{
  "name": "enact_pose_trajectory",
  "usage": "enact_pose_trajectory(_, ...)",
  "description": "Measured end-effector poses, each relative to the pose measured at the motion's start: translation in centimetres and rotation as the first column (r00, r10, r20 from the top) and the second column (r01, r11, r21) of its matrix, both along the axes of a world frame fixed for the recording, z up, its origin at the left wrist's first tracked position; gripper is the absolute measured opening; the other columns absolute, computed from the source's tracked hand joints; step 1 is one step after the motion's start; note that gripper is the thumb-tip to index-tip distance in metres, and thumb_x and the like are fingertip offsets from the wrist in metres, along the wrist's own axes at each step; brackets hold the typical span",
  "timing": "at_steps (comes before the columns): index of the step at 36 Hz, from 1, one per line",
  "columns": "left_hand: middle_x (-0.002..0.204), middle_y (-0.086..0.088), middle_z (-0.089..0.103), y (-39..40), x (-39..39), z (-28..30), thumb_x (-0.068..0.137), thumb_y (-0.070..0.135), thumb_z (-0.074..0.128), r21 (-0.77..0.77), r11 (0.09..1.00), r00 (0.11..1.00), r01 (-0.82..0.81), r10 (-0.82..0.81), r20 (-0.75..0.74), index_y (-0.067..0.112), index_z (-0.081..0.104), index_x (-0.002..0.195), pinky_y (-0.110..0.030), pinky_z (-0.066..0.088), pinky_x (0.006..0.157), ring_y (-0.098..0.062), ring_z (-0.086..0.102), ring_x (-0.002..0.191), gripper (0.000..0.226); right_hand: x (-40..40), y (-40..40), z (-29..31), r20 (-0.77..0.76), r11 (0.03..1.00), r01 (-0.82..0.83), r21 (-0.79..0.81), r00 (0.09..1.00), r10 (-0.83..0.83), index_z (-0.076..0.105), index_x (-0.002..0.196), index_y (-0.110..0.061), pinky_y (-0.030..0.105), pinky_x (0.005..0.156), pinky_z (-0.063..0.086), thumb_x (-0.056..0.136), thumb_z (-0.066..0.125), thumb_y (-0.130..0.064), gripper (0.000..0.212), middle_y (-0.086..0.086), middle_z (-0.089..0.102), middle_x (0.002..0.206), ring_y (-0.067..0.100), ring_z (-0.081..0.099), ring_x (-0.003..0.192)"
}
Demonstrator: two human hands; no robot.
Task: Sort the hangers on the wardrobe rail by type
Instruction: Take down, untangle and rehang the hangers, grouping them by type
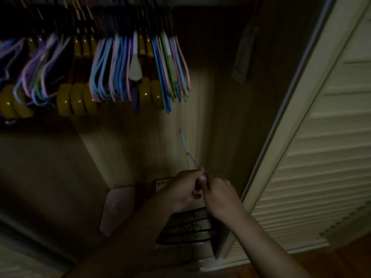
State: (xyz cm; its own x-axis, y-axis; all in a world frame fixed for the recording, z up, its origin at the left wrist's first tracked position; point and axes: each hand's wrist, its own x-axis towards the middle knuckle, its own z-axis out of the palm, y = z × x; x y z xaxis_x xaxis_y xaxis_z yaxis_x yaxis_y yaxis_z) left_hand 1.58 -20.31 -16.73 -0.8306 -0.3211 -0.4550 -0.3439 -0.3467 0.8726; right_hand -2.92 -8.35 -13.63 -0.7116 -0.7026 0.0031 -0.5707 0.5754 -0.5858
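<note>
Hangers [112, 73] crowd rail inside dim wardrobe; louvred door [321, 137] right.

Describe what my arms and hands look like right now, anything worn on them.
Both forearms are bare in the head view, with no sleeves showing. The left hand seems to have a ring on one finger and what looks like dark nail polish, though the dim light makes that uncertain. The right hand shows no ring, watch or bracelet that can be made out. No gloves on either.

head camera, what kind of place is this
Most likely the inside of a dim bedroom wardrobe: a packed row of coloured hangers overhead, a slatted door on the right, and both hands holding a thin blue hanger.
</note>
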Motion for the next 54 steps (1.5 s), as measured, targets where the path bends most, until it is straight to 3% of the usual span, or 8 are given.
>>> enact_pose_trajectory(5,0.086,0.02,0.074,-2.7,3.3,8.4,0.079,0.044,0.071,-0.546,0.825,0.984,0.145,-0.18,-0.011,0.038,0.078,0.086,-0.028,0.05,0.085,-0.009,0.067,0.094,0.012,-2.9,1.8,4.1,-0.199,0.978,0.168,-0.127,0.961,-0.191,0.061,0.099,-0.009,0.04,0.07,0.043,0.105,0.037,-0.037,0.037,0.023,0.068,0.1,0.041,0.063,0.097)
enact_pose_trajectory(10,0.1,-0.005,0.075,-3.0,6.0,19.4,0.102,0.011,0.049,-0.667,0.744,0.95,0.044,-0.238,-0.203,0.013,0.067,0.112,-0.027,0.059,0.071,-0.025,0.073,0.086,0.021,-5.9,2.1,9.8,-0.301,0.937,0.199,-0.287,0.91,-0.285,0.062,0.095,-0.009,0.034,0.064,0.031,0.104,0.04,-0.035,0.036,0.022,0.068,0.092,0.04,0.063,0.09)
enact_pose_trajectory(23,0.099,0.012,0.067,-7.5,4.1,28.9,0.102,0.031,0.05,-0.962,-0.044,0.961,-0.268,0.056,-0.27,0.032,0.068,0.109,-0.017,0.046,0.066,0.002,0.057,0.082,0.019,-5.6,1.3,15.5,-0.482,0.835,0.195,-0.515,0.74,-0.47,0.039,0.075,-0.023,0.032,0.054,0.023,0.1,0.051,-0.026,0.028,0.01,0.057,0.064,0.036,0.061,0.065)
enact_pose_trajectory(28,0.093,0.012,0.069,-8.7,4.5,30.6,0.1,0.031,0.053,-0.976,-0.076,0.97,-0.205,0.115,-0.212,0.032,0.067,0.103,-0.028,0.054,0.066,-0.004,0.064,0.068,0.015,-5.7,0.4,17.7,-0.448,0.788,0.159,-0.595,0.748,-0.49,0.038,0.073,-0.025,0.017,0.046,0.015,0.101,0.046,-0.025,0.028,-0.014,0.032,0.056,0.0,0.028,0.048)
enact_pose_trajectory(38,0.099,0.011,0.067,-10.1,3.0,30.5,0.1,0.03,0.054,-0.983,-0.04,0.972,-0.181,0.148,-0.185,0.032,0.068,0.101,-0.03,0.053,0.074,-0.005,0.06,0.081,0.014,-8.8,-3.6,20.7,-0.438,0.792,0.181,-0.584,0.751,-0.495,0.058,0.1,-0.011,0.02,0.046,0.026,0.104,0.038,-0.032,0.029,-0.011,0.045,0.068,0.001,0.041,0.054)
enact_pose_trajectory(43,0.11,0.01,0.067,-9.9,3.1,29.4,0.1,0.031,0.053,-0.986,-0.047,0.98,-0.157,0.112,-0.162,0.03,0.069,0.107,-0.034,0.046,0.099,-0.01,0.059,0.102,0.017,-9.5,-3.2,19.1,-0.528,0.897,0.174,-0.407,0.756,-0.387,0.029,0.15,-0.022,0.032,0.059,0.05,0.096,0.054,-0.018,0.059,0.002,0.064,0.088,0.017,0.057,0.064)
enact_pose_trajectory(49,0.106,0.013,0.06,-10.2,3.5,29.0,0.101,0.031,0.053,-0.984,-0.065,0.982,-0.168,0.073,-0.173,0.029,0.068,0.112,-0.017,0.045,0.067,-0.002,0.058,0.087,0.018,-10.2,-2.7,19.3,-0.76,0.96,0.249,-0.132,0.597,-0.259,0.026,0.154,-0.014,0.031,0.062,0.053,0.093,0.053,-0.006,0.067,0.004,0.067,0.097,0.019,0.067,0.076)
enact_pose_trajectory(54,0.105,0.011,0.057,-10.1,3.2,29.0,0.101,0.03,0.053,-0.979,-0.092,0.981,-0.183,0.056,-0.188,0.027,0.069,0.112,-0.026,0.046,0.084,-0.009,0.055,0.098,0.02,-11.1,-2.7,19.9,-0.819,0.937,0.339,0.085,0.559,-0.127,0.021,0.154,-0.004,0.032,0.061,0.047,0.096,0.044,0.0,0.063,0.007,0.069,0.105,0.024,0.069,0.09)
